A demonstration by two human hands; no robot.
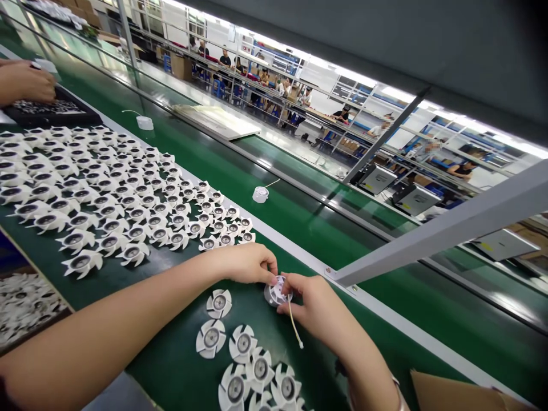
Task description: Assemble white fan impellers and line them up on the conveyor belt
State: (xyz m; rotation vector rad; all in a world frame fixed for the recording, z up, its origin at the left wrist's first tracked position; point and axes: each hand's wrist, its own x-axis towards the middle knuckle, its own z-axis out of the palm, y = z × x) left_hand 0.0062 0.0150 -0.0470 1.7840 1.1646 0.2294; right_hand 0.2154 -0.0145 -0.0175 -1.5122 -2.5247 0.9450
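Observation:
My left hand (246,264) and my right hand (302,305) meet over the green conveyor belt (180,348), both pinching a small white plastic rotor part (277,291). A thin cream wire (294,329) with a pale tip hangs from it, beside my right hand. Several white bladed fan rotors with metal-coloured centres lie loose on the belt just below my hands, among them one (219,303). A dense crowd of the same rotors (128,222) is spread out to the left of my left hand.
A co-worker's hand (28,83) rests by a black tray (51,111) at the upper left. Small white wired cups (260,194) stand on a second green belt beyond the metal rail (368,297). A grey beam (445,228) crosses at right; cardboard (454,394) lies at lower right.

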